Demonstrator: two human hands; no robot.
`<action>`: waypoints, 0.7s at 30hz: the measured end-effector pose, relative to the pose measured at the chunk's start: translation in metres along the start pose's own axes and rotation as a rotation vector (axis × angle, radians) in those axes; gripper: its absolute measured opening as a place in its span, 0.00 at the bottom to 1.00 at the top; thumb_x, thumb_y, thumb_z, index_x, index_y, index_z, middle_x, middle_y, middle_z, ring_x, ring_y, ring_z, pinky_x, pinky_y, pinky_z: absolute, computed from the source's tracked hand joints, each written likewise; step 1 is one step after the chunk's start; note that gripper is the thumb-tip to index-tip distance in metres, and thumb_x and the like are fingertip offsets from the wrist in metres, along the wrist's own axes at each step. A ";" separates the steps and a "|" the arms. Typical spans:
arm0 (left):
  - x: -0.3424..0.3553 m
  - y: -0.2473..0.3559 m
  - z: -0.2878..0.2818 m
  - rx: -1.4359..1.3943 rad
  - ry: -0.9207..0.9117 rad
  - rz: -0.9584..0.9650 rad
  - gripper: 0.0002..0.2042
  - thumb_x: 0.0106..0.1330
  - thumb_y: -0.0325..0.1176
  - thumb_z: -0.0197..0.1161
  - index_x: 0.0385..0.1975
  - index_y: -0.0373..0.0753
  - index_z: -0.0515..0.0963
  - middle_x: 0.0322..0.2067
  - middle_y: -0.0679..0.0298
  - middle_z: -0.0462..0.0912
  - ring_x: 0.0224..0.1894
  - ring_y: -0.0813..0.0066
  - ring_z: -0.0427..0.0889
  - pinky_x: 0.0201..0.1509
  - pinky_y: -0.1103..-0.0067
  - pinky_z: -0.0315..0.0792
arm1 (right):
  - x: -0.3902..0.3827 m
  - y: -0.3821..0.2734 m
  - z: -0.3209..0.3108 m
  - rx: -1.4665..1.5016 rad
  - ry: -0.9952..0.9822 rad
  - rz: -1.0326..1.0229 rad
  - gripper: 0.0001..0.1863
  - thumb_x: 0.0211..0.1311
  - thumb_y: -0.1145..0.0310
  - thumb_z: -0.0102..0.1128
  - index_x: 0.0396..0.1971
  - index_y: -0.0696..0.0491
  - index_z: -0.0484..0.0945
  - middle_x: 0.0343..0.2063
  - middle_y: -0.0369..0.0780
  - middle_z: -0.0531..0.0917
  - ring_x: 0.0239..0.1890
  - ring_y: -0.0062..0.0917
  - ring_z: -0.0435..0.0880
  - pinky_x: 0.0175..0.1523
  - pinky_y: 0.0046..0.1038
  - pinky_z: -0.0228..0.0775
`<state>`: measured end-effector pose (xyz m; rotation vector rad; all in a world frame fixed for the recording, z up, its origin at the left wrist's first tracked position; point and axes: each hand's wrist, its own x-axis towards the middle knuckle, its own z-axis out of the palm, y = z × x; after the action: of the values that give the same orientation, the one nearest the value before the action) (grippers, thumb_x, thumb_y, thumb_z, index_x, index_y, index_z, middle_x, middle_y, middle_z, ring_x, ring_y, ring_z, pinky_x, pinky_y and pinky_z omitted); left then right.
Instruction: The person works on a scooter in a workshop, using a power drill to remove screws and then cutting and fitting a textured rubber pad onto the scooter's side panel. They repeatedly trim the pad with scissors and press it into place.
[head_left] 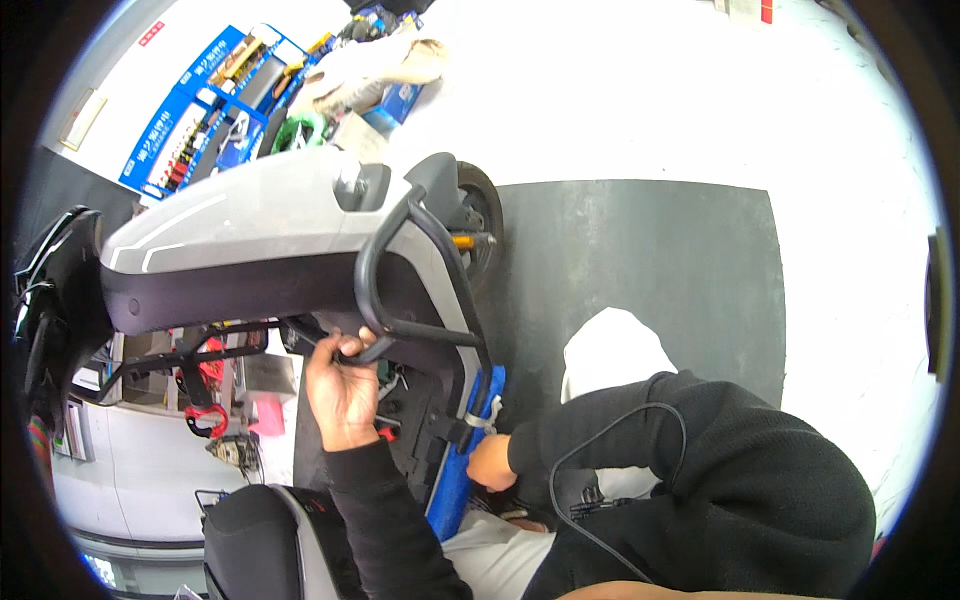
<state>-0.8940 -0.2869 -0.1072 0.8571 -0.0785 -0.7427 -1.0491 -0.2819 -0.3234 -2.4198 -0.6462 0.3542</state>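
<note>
Head view: our left hand [343, 392] is closed around the black grab rail [385, 255] at the tail of the grey scooter [240, 225], near where the tube meets the body. Our right hand [490, 462] sits low by the blue panel [462, 470] under the tail; fingers hidden, so we can't tell its grip. Rail looks like stiff steel tube, a solid place to hold; the scooter itself is likely heavy, plastic panels scratch easily. Rear wheel [482, 222] rests on a dark floor mat [650, 270] over pale floor [620, 90]. Blue rack [195, 115] stands behind.
</note>
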 end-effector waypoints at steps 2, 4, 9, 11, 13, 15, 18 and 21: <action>0.004 -0.002 -0.003 -0.077 0.023 0.013 0.05 0.69 0.14 0.55 0.41 0.22 0.72 0.26 0.59 0.71 0.28 0.71 0.74 0.55 0.67 0.80 | 0.002 0.001 0.001 -0.005 -0.096 0.028 0.22 0.62 0.54 0.67 0.46 0.57 0.86 0.46 0.50 0.88 0.52 0.48 0.86 0.56 0.46 0.79; 0.009 -0.003 -0.005 -0.151 0.028 0.011 0.05 0.68 0.14 0.55 0.42 0.21 0.72 0.26 0.59 0.70 0.26 0.73 0.72 0.48 0.71 0.80 | 0.003 0.003 0.003 -0.017 -0.089 0.008 0.22 0.62 0.54 0.68 0.46 0.56 0.86 0.46 0.50 0.88 0.53 0.48 0.86 0.57 0.46 0.79; 0.021 -0.005 -0.005 -0.267 0.061 -0.052 0.18 0.69 0.16 0.57 0.57 0.30 0.67 0.19 0.73 0.57 0.18 0.82 0.60 0.27 0.82 0.66 | 0.002 0.005 0.005 -0.042 -0.060 0.020 0.18 0.59 0.55 0.69 0.36 0.56 0.91 0.41 0.48 0.90 0.48 0.46 0.88 0.53 0.45 0.82; 0.023 -0.005 -0.004 -0.274 0.073 -0.062 0.13 0.71 0.17 0.57 0.54 0.29 0.69 0.19 0.73 0.57 0.18 0.82 0.59 0.25 0.82 0.65 | 0.002 0.004 0.006 -0.063 -0.078 0.038 0.18 0.59 0.55 0.68 0.37 0.56 0.90 0.41 0.49 0.90 0.48 0.46 0.89 0.52 0.45 0.82; 0.024 -0.005 -0.003 -0.294 0.078 -0.073 0.09 0.72 0.17 0.58 0.49 0.29 0.71 0.19 0.73 0.57 0.18 0.82 0.59 0.26 0.83 0.66 | 0.002 0.000 0.008 -0.061 -0.108 0.052 0.20 0.61 0.53 0.69 0.41 0.56 0.89 0.42 0.51 0.89 0.50 0.48 0.88 0.55 0.46 0.81; 0.024 -0.005 -0.002 -0.309 0.076 -0.086 0.05 0.72 0.17 0.58 0.43 0.30 0.72 0.20 0.71 0.61 0.20 0.81 0.63 0.30 0.81 0.70 | 0.000 -0.004 0.009 -0.039 -0.104 0.041 0.20 0.63 0.53 0.68 0.43 0.56 0.88 0.42 0.50 0.89 0.50 0.48 0.88 0.54 0.47 0.80; 0.023 -0.005 -0.001 -0.204 0.129 -0.020 0.03 0.72 0.17 0.59 0.41 0.29 0.72 0.22 0.68 0.67 0.23 0.78 0.70 0.39 0.76 0.77 | -0.006 -0.005 0.009 -0.060 -0.128 0.026 0.21 0.64 0.53 0.68 0.45 0.56 0.86 0.42 0.50 0.89 0.49 0.48 0.88 0.54 0.47 0.80; 0.018 -0.004 -0.001 -0.184 0.096 -0.048 0.03 0.72 0.17 0.58 0.41 0.29 0.74 0.25 0.66 0.72 0.28 0.75 0.79 0.51 0.68 0.80 | -0.014 -0.003 0.009 -0.088 -0.124 0.040 0.22 0.65 0.52 0.67 0.45 0.57 0.86 0.41 0.49 0.89 0.50 0.47 0.88 0.54 0.47 0.80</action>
<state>-0.8828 -0.2987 -0.1150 0.7196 0.0954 -0.7401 -1.0652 -0.2831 -0.3270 -2.5122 -0.6809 0.5050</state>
